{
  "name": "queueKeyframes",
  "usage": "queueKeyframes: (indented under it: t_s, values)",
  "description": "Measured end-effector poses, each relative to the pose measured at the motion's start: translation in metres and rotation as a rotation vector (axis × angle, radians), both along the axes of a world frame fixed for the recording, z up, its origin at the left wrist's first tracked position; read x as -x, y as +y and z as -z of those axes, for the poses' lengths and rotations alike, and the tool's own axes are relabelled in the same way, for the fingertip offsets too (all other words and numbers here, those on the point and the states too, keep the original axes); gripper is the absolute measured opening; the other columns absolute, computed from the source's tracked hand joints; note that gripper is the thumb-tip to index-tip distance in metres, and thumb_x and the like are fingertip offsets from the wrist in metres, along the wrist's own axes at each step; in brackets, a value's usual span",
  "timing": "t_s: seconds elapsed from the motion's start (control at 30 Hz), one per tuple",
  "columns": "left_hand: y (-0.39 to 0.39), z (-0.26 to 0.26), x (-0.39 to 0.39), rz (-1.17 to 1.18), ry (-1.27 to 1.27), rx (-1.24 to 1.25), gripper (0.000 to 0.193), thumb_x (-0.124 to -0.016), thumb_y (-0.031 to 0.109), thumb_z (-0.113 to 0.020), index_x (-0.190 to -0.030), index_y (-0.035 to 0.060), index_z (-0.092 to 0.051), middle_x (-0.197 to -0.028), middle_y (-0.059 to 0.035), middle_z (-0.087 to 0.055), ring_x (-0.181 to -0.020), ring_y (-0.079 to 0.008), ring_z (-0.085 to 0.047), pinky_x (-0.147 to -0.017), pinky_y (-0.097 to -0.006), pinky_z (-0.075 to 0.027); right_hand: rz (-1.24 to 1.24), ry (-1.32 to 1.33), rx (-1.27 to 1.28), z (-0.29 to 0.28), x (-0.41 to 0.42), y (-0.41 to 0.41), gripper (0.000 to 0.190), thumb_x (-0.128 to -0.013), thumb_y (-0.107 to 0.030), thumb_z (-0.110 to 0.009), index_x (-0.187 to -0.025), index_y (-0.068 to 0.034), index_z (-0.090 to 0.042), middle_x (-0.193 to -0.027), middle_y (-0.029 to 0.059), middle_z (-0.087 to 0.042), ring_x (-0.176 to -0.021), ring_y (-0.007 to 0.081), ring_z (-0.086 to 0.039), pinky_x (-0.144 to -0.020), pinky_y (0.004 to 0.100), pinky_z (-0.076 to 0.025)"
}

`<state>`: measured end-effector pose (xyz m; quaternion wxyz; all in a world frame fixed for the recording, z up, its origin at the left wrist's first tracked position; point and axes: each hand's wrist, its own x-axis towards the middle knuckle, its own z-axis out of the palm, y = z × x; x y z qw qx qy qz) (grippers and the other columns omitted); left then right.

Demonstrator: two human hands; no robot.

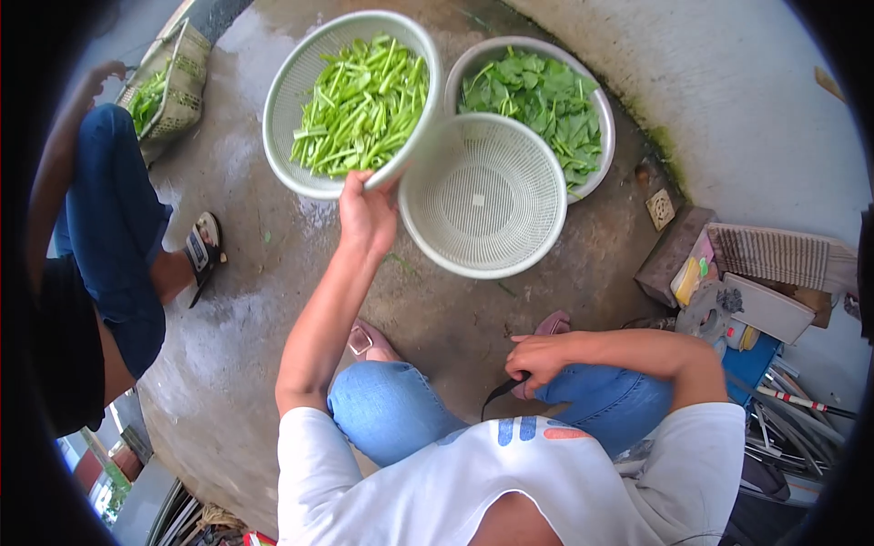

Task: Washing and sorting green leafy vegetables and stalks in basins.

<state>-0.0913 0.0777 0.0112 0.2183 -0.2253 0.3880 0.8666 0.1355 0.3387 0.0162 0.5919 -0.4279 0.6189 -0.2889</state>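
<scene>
My left hand [369,213] grips the near rim of a pale plastic colander [281,153], which is tilted and holds cut green stems [369,102]. To its right stands an empty pale plastic colander [478,235], its rim overlapping a metal basin [604,130] full of green leaves [536,95]. My right hand [538,362] rests by my right knee, its fingers closed on a black strap [502,392]. The strap's lower end runs out of sight at my shirt.
At left another person squats in blue jeans [116,232] and a sandal [203,249], a hand near a woven basket [181,78] of greens. At right a concrete block [672,256], a ridged washboard [768,252] and assorted clutter line the wall [737,102]. A small drain cover [660,209] lies nearby.
</scene>
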Motion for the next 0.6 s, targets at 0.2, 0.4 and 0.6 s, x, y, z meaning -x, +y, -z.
queueKeyframes:
  t_s: [0.2,0.4,0.6]
  values:
    - [-0.002,-0.011,-0.002,0.008,-0.025,0.008,0.06,-0.086,0.035,-0.038,-0.136,0.0021,-0.042,-0.131,-0.0189,-0.057,-0.127,-0.0288,-0.043,-0.108,-0.0432,-0.024,0.461,-0.096,-0.311,-0.215,-0.022,0.087,0.024,-0.073,-0.011,-0.068,-0.095,-0.012,-0.059,-0.088,0.008,-0.061,-0.081,0.0276,-0.063,-0.069,0.0393,-0.05]
    - [-0.004,-0.001,0.001,-0.022,0.02,-0.051,0.062,-0.086,0.034,-0.039,-0.14,0.003,-0.036,-0.139,-0.022,-0.048,-0.134,-0.0303,-0.036,-0.113,-0.0431,-0.019,0.686,-0.914,-0.548,-0.213,-0.186,0.154,0.047,-0.085,-0.008,-0.067,-0.131,-0.013,-0.057,-0.118,0.0056,-0.065,-0.102,0.0174,-0.062,-0.091,0.0337,-0.05]
    - [-0.009,-0.015,-0.006,0.0,-0.055,0.072,0.057,-0.086,0.033,-0.038,-0.132,0.0019,-0.049,-0.128,-0.0156,-0.059,-0.119,-0.0248,-0.049,-0.1,-0.0338,-0.032,0.765,-0.301,-0.711,-0.074,0.035,0.219,0.027,-0.076,0.004,-0.059,-0.102,-0.001,-0.064,-0.087,0.0091,-0.068,-0.071,0.0151,-0.067,-0.057,0.029,-0.056]
